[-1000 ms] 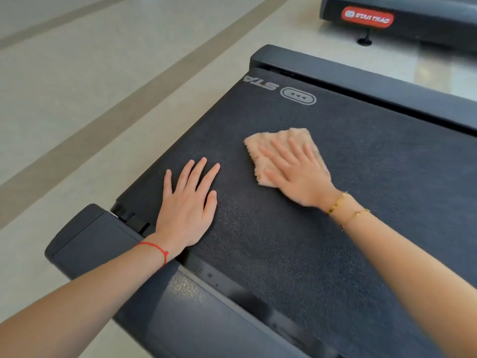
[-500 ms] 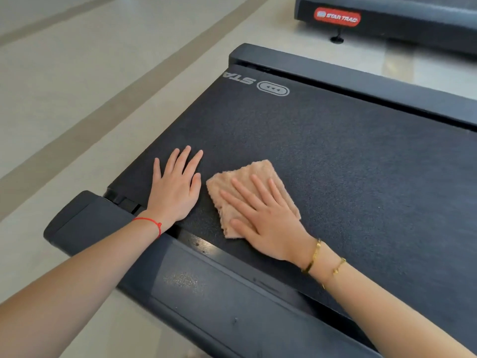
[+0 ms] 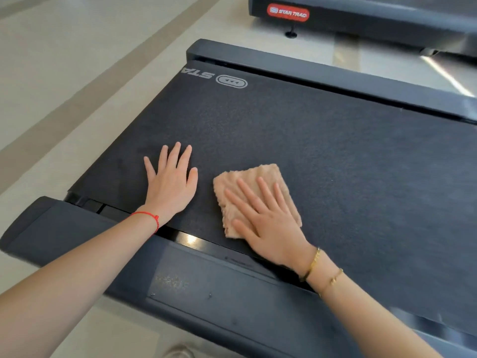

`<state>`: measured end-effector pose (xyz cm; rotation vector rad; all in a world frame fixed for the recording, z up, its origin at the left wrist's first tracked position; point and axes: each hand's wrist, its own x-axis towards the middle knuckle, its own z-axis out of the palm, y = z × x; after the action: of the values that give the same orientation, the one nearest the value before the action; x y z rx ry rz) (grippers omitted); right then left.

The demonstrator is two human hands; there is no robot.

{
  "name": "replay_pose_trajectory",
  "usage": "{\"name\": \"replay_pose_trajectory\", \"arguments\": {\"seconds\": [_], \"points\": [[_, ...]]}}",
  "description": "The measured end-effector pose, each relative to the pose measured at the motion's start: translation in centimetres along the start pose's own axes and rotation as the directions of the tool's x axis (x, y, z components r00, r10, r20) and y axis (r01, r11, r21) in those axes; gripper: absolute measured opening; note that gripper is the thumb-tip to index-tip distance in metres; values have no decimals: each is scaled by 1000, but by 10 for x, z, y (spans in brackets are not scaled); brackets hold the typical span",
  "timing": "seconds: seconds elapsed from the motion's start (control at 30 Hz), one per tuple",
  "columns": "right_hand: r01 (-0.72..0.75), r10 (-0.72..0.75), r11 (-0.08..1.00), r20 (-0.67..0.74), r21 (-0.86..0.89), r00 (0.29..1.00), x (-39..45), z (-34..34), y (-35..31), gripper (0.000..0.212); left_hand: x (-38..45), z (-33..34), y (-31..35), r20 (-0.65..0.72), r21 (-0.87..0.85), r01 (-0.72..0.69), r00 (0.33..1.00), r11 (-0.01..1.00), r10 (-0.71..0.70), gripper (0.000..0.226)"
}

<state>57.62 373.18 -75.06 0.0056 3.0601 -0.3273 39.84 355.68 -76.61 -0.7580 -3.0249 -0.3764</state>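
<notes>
left hand (image 3: pixel 172 188): flat, fingers spread, palm down on treadmill belt (image 3: pixel 335 156) | right hand (image 3: pixel 268 220): flat, fingers straight, pressing beige cloth (image 3: pixel 254 177) onto belt | cloth: under right hand, just beside left hand, near belt's edge by the side rail (image 3: pixel 206 288)

A single wide-angle view was taken from the wearer's head, directed forward and steeply down, close over the treadmill belt (image 3: pixel 322 156).
</notes>
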Motion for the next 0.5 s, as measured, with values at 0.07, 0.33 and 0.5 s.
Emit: {"name": "replay_pose_trajectory", "arguments": {"seconds": [0.07,0.33,0.5], "points": [[20,-20,1000,-7,11,1000,-21,1,2,55,1,4,18,5,-3,-53,999,999,53,57],[-359,358,934,-64,1,932,-55,-14,90,55,-5,19,81,42,-14,-212,976,977,212,58],[-581,584,812,-52,63,810,-25,-26,115,55,-9,25,101,41,7,-232,972,973,232,58]]}}
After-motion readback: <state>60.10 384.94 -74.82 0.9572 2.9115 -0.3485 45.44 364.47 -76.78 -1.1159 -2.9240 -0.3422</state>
